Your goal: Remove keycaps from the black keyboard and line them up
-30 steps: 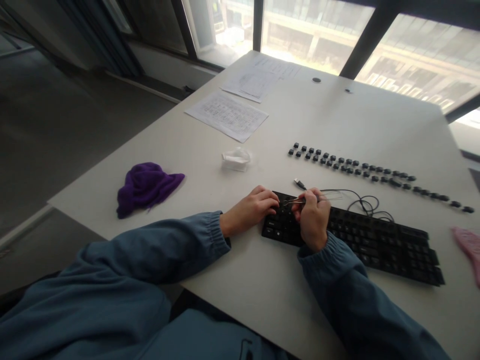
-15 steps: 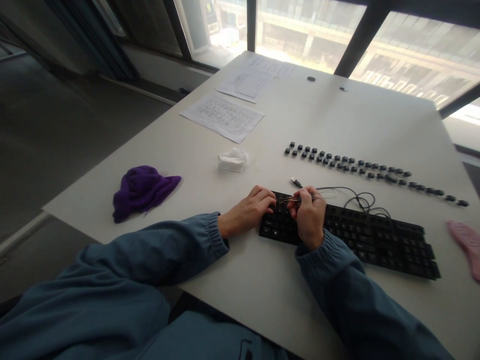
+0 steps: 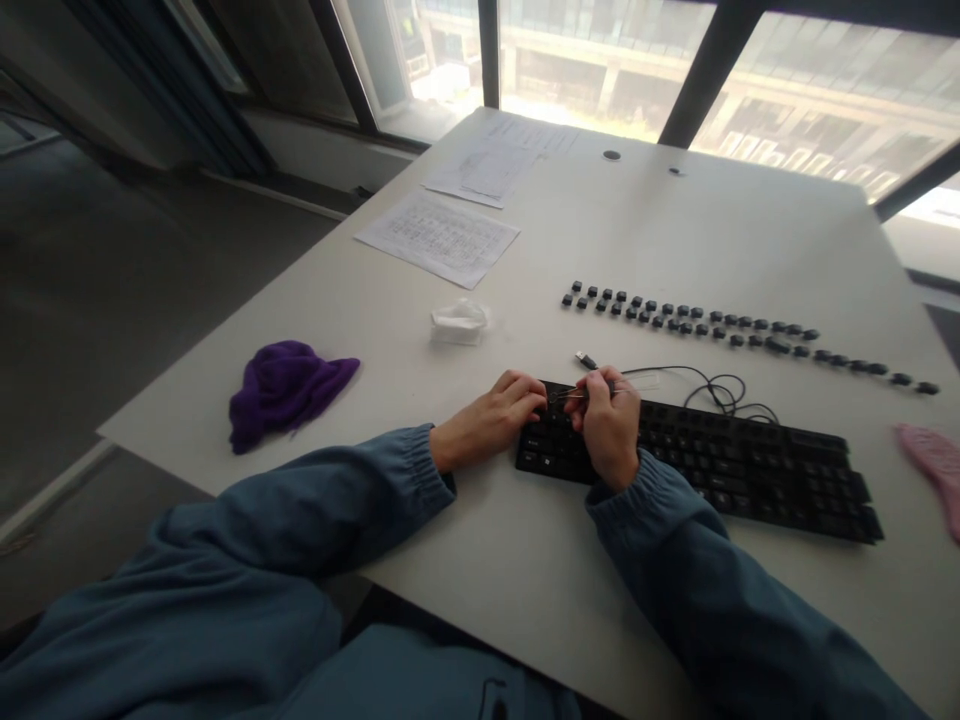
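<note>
Two blue sleeves (image 3: 360,490) reach in over the near edge of a white bench (image 3: 480,560). Both hands are at the left part of a black keyboard (image 3: 750,475), which lies at a slant on the bench. The left hand (image 3: 491,422) has its fingers bent over the keyboard's left end; whether it grips anything there I cannot tell. The right hand (image 3: 609,430) is closed around a thin wire tool (image 3: 559,396), its looped tip pointing toward the left hand's fingers, just above the keys. Off the keyboard's right end lies a pink cloth (image 3: 930,465), cut by the picture's edge; well to the left sits a crumpled purple cloth (image 3: 289,392). Behind the keyboard runs a loosely coiled cable (image 3: 720,388), its plug (image 3: 587,361) just beyond the right hand. Farther back are a small clear-and-white packet (image 3: 459,322) and, to its right, two long rows of black key caps (image 3: 778,345). Beyond lie printed papers (image 3: 442,237), then bright windows (image 3: 577,60).
</note>
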A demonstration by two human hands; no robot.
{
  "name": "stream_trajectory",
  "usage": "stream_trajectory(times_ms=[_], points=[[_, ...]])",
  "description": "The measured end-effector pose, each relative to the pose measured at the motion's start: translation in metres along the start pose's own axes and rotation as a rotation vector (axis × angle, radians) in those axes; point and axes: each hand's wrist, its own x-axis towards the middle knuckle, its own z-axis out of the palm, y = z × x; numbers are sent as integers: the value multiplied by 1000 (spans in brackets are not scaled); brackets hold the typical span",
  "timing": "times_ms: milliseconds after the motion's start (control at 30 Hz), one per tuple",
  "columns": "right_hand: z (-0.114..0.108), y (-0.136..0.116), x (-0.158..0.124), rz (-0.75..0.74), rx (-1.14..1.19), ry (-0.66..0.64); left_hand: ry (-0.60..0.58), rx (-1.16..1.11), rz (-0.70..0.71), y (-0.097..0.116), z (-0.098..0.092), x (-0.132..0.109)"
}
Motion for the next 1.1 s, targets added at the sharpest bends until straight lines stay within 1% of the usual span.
stream_trajectory(times_ms=[100, 267, 333, 400, 533, 633, 767, 867, 933, 1000, 1100], points=[[0, 0, -1, 0, -3, -1, -32, -32, -21, 1, -9, 2], [1, -1, -1, -3, -5, -7, -150, -137, -142, -1, -24, 20], [1, -1, 0, -4, -6, -2, -183, -167, -178, 0, -26, 26], [0, 0, 0, -7, -8, -1, -176, -165, -189, 3, -24, 27], [0, 2, 0, -25, -34, -4, -99, -81, -160, 11, -13, 19], [0, 2, -1, -35, -50, -4, -49, -50, -161, 12, -5, 13], [0, 0, -2, -36, -52, -7, 75, -154, -199, 7, -2, 12], [0, 0, -1, -31, -52, -8, 103, -224, -226, 2, -6, 12], [0, 0, -1, -24, -51, -11, 137, -280, -298, -1, -8, 12], [0, 1, 0, -13, -46, -10, 195, -353, -402, -7, -9, 13], [0, 2, 1, 5, -28, -6, 260, -559, -538, -20, -9, 19]])
